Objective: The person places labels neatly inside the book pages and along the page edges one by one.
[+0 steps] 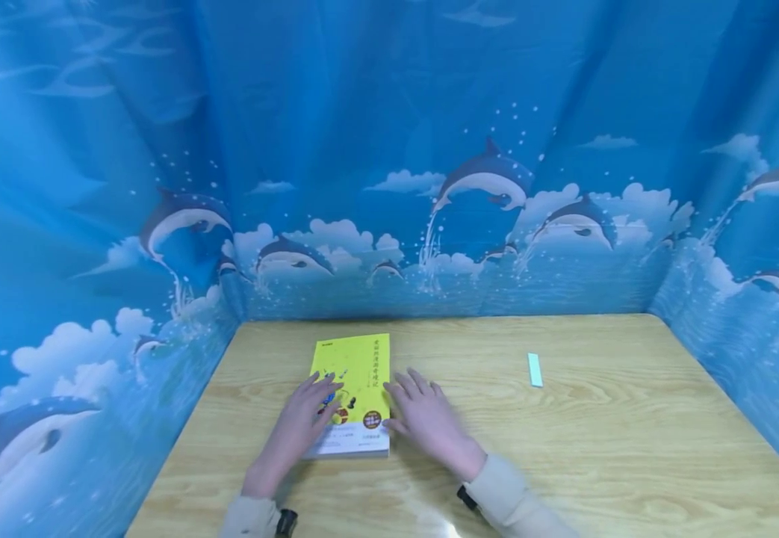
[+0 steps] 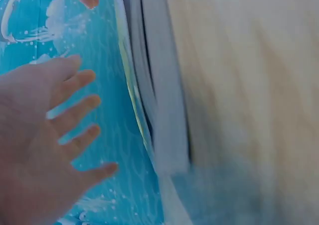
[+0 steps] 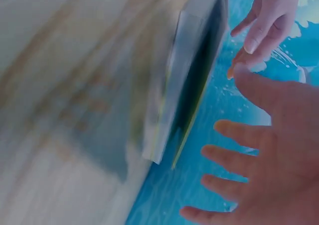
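A yellow book [image 1: 355, 373] with a white lower band lies face up on the wooden table, left of the middle. My left hand [image 1: 305, 418] hovers over its left side, fingers spread and fairly straight. By the book's right edge is my right hand [image 1: 426, 418], its fingers also spread. In the left wrist view, the left hand [image 2: 55, 135] holds nothing, and the book's page edges [image 2: 167, 95] show beside it. From the right wrist, the right hand [image 3: 264, 160] looks apart from the book [image 3: 172, 100], whose cover stands slightly lifted from the pages.
A small pale-green strip [image 1: 535, 370] lies on the table [image 1: 604, 433] to the right of the book. Blue curtains [image 1: 362, 112] printed with dolphins and clouds surround the table at the back and both sides.
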Available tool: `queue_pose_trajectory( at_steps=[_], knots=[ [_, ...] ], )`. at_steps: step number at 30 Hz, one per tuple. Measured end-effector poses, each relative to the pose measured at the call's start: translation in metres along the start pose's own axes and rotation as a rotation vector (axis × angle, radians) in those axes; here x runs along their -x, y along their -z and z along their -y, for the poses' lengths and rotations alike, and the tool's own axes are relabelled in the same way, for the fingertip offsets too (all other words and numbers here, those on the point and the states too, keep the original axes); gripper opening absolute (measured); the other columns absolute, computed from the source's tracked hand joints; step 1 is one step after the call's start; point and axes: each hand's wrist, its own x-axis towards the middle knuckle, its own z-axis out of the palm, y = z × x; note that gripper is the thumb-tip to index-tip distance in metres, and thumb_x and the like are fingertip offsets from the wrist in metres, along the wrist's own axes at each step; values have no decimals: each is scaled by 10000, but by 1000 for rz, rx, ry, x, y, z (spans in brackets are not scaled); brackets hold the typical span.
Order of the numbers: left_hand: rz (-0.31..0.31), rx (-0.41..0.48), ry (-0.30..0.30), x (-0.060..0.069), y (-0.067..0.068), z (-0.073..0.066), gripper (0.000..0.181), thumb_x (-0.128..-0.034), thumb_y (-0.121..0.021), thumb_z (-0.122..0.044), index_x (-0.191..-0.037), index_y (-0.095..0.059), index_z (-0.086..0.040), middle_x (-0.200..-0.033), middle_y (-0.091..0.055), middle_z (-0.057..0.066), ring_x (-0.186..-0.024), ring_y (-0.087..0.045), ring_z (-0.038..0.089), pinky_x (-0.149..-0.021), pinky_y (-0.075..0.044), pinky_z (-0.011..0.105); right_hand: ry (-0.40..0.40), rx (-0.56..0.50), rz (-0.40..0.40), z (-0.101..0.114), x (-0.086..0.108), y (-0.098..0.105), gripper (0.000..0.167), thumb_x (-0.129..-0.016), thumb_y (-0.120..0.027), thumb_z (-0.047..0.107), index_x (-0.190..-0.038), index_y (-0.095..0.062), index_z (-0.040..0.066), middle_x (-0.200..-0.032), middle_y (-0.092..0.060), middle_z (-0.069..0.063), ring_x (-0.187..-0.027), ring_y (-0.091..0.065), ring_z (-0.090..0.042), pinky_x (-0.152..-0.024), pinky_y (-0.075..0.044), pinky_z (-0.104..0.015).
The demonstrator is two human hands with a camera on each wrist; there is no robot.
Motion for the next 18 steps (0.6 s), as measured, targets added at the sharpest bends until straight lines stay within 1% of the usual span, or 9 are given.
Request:
queue_pose_trajectory(
  at_steps=[2, 3, 5, 8, 10, 14, 18],
  knots=[
    [21, -21, -14, 5, 0, 5, 464, -971, -687, -221, -1393, -596, -50, -1516, -494, 176, -1442, -360, 455, -1149, -276, 683, 0, 21, 56, 3, -2, -4, 714, -919, -646, 535, -1492, -498, 134, -1583, -420, -111, -1479, -330, -392, -1131, -340, -659],
    [47, -30, -2, 7, 0, 8, 512, -968, -690, -243, -1428, -565, -56, -1548, -453, 174, -1457, -329, 460, -1144, -252, 706, 3, 21, 80, 4, -2, -6, 733, -917, -637, 548, -1504, -484, 138, -1597, -400, -100, -1492, -306, -386, -1137, -317, -672],
    [108, -25, 39, 12, 0, 11, 604, -971, -680, -311, -1497, -491, -83, -1602, -373, 152, -1487, -267, 455, -1136, -200, 743, 11, 14, 117, 6, -3, -9, 756, -914, -625, 558, -1522, -461, 139, -1615, -372, -87, -1509, -274, -373, -1145, -280, -690],
    [191, -3, 104, 16, 2, 13, 702, -971, -662, -409, -1562, -399, -138, -1646, -289, 112, -1514, -212, 428, -1122, -134, 776, 13, 6, 154, 6, -5, -13, 771, -913, -619, 558, -1544, -432, 156, -1628, -350, -69, -1524, -244, -353, -1150, -239, -710],
    [231, 5, 125, 18, 3, 14, 733, -971, -646, -451, -1579, -366, -151, -1657, -262, 104, -1517, -203, 425, -1116, -119, 785, 15, 21, 175, 6, -6, -15, 775, -912, -610, 566, -1555, -417, 180, -1634, -341, -52, -1528, -237, -340, -1151, -226, -716],
    [277, 12, 141, 20, 5, 13, 759, -971, -632, -479, -1586, -344, -141, -1668, -225, 99, -1519, -192, 425, -1109, -101, 797, 18, 53, 223, 6, -7, -17, 750, -930, -575, 578, -1567, -398, 222, -1646, -318, -24, -1537, -219, -320, -1160, -198, -718],
    [286, 11, 147, 20, 6, 13, 751, -970, -634, -475, -1579, -360, -133, -1670, -218, 101, -1520, -188, 425, -1102, -94, 804, 11, 35, 239, 5, -5, -17, 731, -943, -557, 576, -1565, -402, 225, -1649, -309, -24, -1538, -210, -327, -1162, -170, -725]
  ],
)
